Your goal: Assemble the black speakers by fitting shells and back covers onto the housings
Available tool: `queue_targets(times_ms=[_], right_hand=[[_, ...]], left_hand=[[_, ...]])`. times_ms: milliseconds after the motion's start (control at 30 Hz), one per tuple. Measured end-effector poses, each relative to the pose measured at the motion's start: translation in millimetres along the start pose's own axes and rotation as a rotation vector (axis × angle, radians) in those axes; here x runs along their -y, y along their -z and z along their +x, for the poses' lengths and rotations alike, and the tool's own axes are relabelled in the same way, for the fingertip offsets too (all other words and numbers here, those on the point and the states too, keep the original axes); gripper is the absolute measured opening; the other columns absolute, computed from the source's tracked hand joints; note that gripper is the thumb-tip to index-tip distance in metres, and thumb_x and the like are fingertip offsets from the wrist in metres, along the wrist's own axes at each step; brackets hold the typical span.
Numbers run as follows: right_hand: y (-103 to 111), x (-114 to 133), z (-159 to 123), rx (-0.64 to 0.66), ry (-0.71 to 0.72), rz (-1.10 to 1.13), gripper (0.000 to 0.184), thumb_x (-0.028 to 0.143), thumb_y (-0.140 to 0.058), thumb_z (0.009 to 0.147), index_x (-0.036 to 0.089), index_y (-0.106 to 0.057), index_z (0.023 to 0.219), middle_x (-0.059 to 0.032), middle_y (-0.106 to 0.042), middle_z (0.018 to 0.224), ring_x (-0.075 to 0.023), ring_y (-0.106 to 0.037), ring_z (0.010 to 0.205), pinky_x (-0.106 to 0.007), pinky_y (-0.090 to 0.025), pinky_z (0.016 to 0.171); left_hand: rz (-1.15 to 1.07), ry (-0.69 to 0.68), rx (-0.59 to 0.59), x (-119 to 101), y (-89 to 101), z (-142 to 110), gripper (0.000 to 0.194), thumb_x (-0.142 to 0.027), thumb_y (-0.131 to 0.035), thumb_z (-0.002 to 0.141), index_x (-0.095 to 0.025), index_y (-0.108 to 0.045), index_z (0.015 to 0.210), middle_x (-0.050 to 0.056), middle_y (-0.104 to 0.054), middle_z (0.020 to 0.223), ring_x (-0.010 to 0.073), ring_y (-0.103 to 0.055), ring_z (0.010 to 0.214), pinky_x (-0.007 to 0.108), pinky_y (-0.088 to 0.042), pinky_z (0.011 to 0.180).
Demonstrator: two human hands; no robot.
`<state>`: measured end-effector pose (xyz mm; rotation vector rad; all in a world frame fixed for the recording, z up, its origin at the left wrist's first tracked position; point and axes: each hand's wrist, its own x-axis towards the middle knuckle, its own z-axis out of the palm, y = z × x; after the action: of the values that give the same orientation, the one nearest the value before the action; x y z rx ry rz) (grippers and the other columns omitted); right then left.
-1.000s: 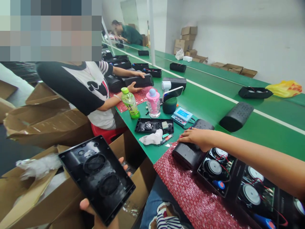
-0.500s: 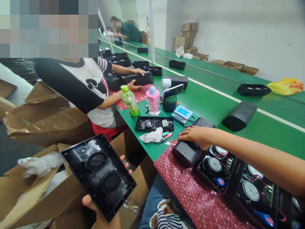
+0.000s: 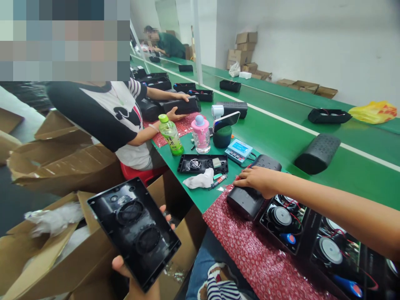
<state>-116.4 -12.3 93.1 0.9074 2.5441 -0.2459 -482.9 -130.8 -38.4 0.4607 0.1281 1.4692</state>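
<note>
My left hand holds a black speaker panel over open cartons. Its inner face, with two round openings, is turned up, and the thumb and fingertips grip opposite edges. Across the green bench, my right hand lies over a black speaker housing, its fingers curled over the top; the contact underneath is partly hidden. That housing sits on red bubble wrap. Beside it are open speaker halves with round drivers, red wires and blue cylindrical parts.
A second panel, a crumpled white cloth, a small blue-screen device, a green bottle and a pink-lidded cup stand on the bench. A co-worker sits to the left, handling another speaker. Open cartons lie below.
The panel in my left hand has shifted slightly right in the view and tilted a little. My right hand stays on the speaker housing.
</note>
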Motion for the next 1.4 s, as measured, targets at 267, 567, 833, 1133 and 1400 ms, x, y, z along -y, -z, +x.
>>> queue_targets(times_ms=[267,567,833,1133,1400], right_hand=[[1,-1,-4,0.026,0.004,-0.031,0.090,0.012,-0.073,0.059,0.020,-0.037,0.142,-0.0134,-0.051,0.129,-0.0327,-0.048,0.115,-0.046,-0.042,0.093],[6,4,-1,0.009,-0.007,-0.077,0.084,0.014,-0.072,0.061,0.021,-0.042,0.139,-0.0143,-0.053,0.124,-0.0323,-0.049,0.113,-0.044,-0.042,0.091],[2,-6,-3,0.007,-0.017,-0.016,0.086,0.011,-0.072,0.059,0.021,-0.042,0.139,-0.0133,-0.055,0.121,-0.0315,-0.050,0.113,-0.042,-0.041,0.093],[12,-1,-15,-0.033,0.022,0.061,0.089,0.007,-0.070,0.058,0.022,-0.040,0.140,-0.0138,-0.048,0.132,-0.0330,-0.045,0.121,-0.046,-0.038,0.098],[29,-21,-47,-0.169,-0.047,0.165,0.096,0.004,-0.068,0.054,0.017,-0.034,0.143,-0.0140,-0.042,0.140,-0.0294,-0.044,0.123,-0.039,-0.038,0.102]], left_hand=[[0.059,-0.025,-0.002,0,-8.8,3,0.112,-0.070,-0.064,0.069,-0.026,-0.001,0.150,0.019,-0.022,0.150,0.0357,-0.047,0.125,0.051,-0.044,0.100],[0.103,-0.010,-0.026,1,-3.4,-1,0.111,-0.074,-0.062,0.067,-0.028,-0.003,0.150,0.018,-0.024,0.151,0.0348,-0.047,0.125,0.049,-0.045,0.100],[0.129,-0.044,-0.063,2,-11.6,0,0.111,-0.071,-0.063,0.068,-0.026,-0.003,0.150,0.019,-0.026,0.149,0.0341,-0.050,0.122,0.048,-0.047,0.097],[-0.033,-0.059,-0.013,8,-19.4,0,0.099,-0.079,-0.043,0.075,-0.030,0.001,0.149,0.015,-0.012,0.152,0.0367,-0.044,0.127,0.055,-0.043,0.097],[-0.132,0.007,0.038,7,-21.8,7,0.098,-0.074,-0.047,0.078,-0.034,0.009,0.147,0.012,-0.007,0.153,0.0368,-0.037,0.131,0.056,-0.039,0.101]])
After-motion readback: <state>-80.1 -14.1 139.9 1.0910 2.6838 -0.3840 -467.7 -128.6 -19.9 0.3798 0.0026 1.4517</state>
